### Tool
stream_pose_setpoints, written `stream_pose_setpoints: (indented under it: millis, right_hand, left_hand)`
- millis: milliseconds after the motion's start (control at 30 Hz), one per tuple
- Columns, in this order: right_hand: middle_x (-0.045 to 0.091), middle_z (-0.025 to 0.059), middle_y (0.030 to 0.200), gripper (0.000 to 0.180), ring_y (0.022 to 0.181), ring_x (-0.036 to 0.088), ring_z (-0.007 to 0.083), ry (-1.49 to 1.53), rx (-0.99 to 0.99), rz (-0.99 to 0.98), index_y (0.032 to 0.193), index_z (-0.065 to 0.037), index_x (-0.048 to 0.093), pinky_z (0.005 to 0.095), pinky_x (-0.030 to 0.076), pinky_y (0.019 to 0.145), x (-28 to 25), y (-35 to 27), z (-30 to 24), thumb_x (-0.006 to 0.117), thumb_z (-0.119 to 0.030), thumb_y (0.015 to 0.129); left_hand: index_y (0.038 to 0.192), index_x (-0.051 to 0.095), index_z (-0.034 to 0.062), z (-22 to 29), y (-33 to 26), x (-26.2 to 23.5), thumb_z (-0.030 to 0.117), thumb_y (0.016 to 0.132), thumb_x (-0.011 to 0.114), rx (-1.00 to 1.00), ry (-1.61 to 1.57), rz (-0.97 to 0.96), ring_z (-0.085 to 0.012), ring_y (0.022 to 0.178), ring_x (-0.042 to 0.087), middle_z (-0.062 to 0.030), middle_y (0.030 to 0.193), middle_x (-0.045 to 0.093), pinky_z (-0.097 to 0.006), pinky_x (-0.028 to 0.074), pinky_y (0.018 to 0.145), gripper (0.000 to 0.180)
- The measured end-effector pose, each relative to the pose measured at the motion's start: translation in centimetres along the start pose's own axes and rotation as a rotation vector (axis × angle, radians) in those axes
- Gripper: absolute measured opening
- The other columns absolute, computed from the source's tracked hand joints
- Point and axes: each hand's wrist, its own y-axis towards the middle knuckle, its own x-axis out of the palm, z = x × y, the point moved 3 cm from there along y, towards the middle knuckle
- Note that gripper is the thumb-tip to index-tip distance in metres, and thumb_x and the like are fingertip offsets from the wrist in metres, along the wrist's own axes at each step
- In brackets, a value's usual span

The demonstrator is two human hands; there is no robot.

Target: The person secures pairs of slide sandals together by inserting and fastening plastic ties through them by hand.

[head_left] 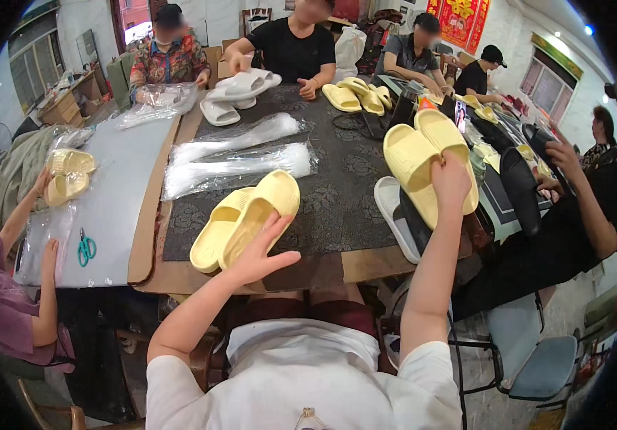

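Observation:
A pair of pale yellow slide slippers [211, 233] lies on the dark patterned table mat in front of me, one overlapping the other. My left hand [257, 256] rests on the nearer slipper with its fingertips in the foot opening and its thumb spread wide; it is not closed round the shoe. To the right, my right hand [452, 180] grips a second pair of yellow slippers [410, 159], its fingers tucked inside one of them. Beneath and beside that pair is a pale grey slipper [396, 223], along with something dark that is partly hidden.
Two clear plastic bundles [237, 168] lie beyond the left pair. Grey-white slippers [240, 89] and more yellow slippers [355, 95] are farther back. Teal scissors [86, 247] lie on the grey table at left, where a co-worker handles yellow slippers [70, 175]. Several people sit around.

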Motion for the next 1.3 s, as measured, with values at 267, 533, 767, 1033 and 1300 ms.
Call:
stream_pose_setpoints:
  millis: [267,533,767,1033,1300]
  right_hand:
    - [0.066,0.0249,0.106,0.058,0.099,0.064,0.0377,0.014,0.118,-0.39,0.114,0.0,0.062,0.044,0.05,0.083,7.1,0.2,4.7,0.071,-0.041,0.075]
    - [0.056,0.0225,0.112,0.064,0.109,0.052,0.0391,0.072,0.014,-0.076,0.123,0.0,0.055,0.0465,0.043,0.093,3.9,-3.5,0.2,0.078,-0.032,0.073]
    - [0.06,0.0118,0.105,0.031,0.104,0.054,0.0323,0.595,-0.296,-0.119,0.104,-0.008,0.063,0.0435,0.044,0.089,2.3,-11.8,-10.3,0.074,-0.02,0.077]
    - [0.054,0.0122,0.118,0.079,0.112,0.053,0.0316,0.583,-0.302,-0.647,0.131,-0.008,0.048,0.0416,0.045,0.095,8.5,-18.0,-11.6,0.079,-0.046,0.068]
    - [0.054,0.0118,0.105,0.06,0.094,0.057,0.0284,0.596,-0.275,-0.586,0.113,-0.004,0.052,0.038,0.049,0.081,9.9,-17.5,-11.0,0.079,-0.035,0.069]
  left_hand:
    - [0.131,0.055,0.0122,1.3,-1.3,-0.2,0.035,0.082,0.073,-0.076,0.465,-0.039,-0.0394,0.131,0.042,-0.0292,0.142,0.04,-0.042,0.035,0.108,0.057]
    - [0.114,0.065,0.007,-1.6,-3.9,-9.9,0.026,0.08,0.072,-0.044,0.707,0.603,-0.0314,0.11,0.056,-0.0164,0.122,0.059,-0.042,0.044,0.096,0.039]
    - [0.118,0.062,0.0065,-3.8,-5.1,-8.0,0.042,0.074,0.075,-0.287,0.801,0.389,-0.0388,0.111,0.053,-0.0223,0.124,0.055,-0.043,0.044,0.096,0.058]
    - [0.113,0.06,0.0103,-0.3,-5.7,-1.8,0.038,0.073,0.078,-0.247,0.805,0.245,-0.0358,0.097,0.055,-0.0167,0.101,0.05,-0.045,0.049,0.082,0.052]
    - [0.094,0.072,0.0088,3.3,-1.7,-5.3,0.036,0.078,0.073,-0.059,0.826,0.397,-0.0302,0.098,0.055,-0.0106,0.098,0.057,-0.04,0.048,0.086,0.032]
